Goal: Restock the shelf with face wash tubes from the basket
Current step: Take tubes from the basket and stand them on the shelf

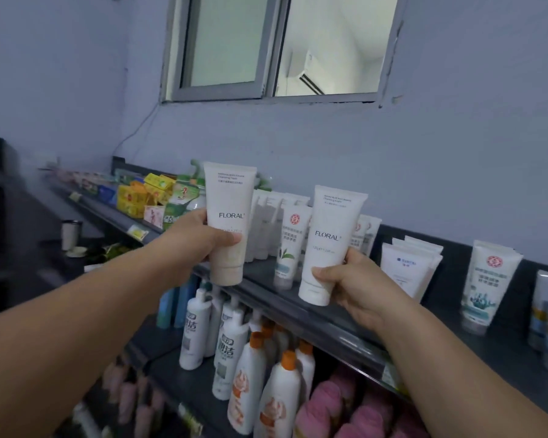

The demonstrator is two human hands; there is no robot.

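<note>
Two white FLORAL face wash tubes were up at the top shelf (266,295), cap ends down. You gripped the left tube (229,216) in your left hand (200,240), fingers wrapped round its lower half. You gripped the right tube (329,245) in your right hand (353,286), thumb across its cap end. Both hung apart at the shelf's front edge; whether either touched it could not be told. Between them stood a leaf-printed tube (290,248), beside a row of white tubes (266,222). Yellow boxes (136,199) lay further left, and white bottles (196,333) stood on the shelf below.
</note>
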